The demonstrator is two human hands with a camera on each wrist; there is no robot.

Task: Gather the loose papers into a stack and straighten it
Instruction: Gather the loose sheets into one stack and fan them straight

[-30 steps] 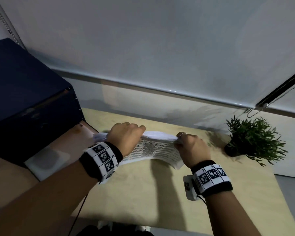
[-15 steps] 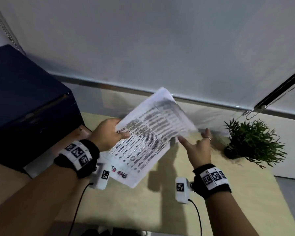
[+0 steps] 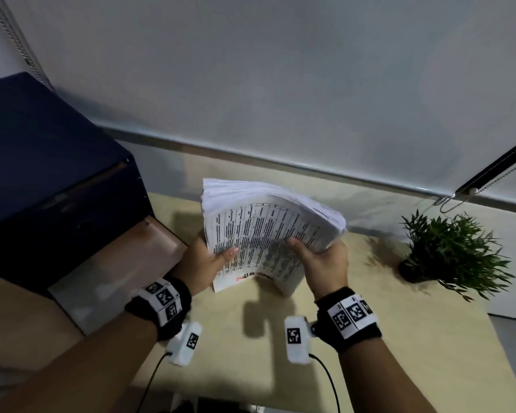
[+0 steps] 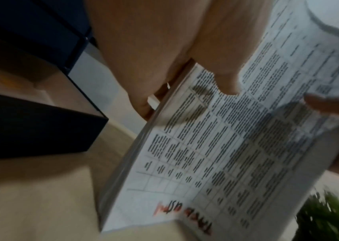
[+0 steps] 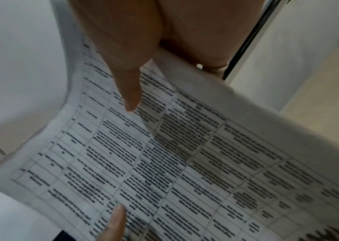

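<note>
A thick stack of printed papers (image 3: 262,231) stands on its short edge on the light wooden table (image 3: 414,338), its top bending away and fanned. The front sheet carries a table of text with red writing near the bottom (image 4: 215,171). My left hand (image 3: 204,262) grips the stack's left edge, thumb on the front sheet (image 4: 224,76), fingers behind. My right hand (image 3: 322,259) grips the right edge the same way, thumb pressed on the print (image 5: 129,91), fingers hidden behind the stack (image 5: 205,146).
A dark blue box-shaped unit (image 3: 51,180) with a brown panel stands at the left of the table. A small green potted plant (image 3: 450,254) sits at the right. A wall and roller blind (image 3: 280,84) run close behind the table.
The stack lay bent low between both hands, then my left hand lifted it while my right hand let go. Now it stands upright on the table and both hands grip its sides.
</note>
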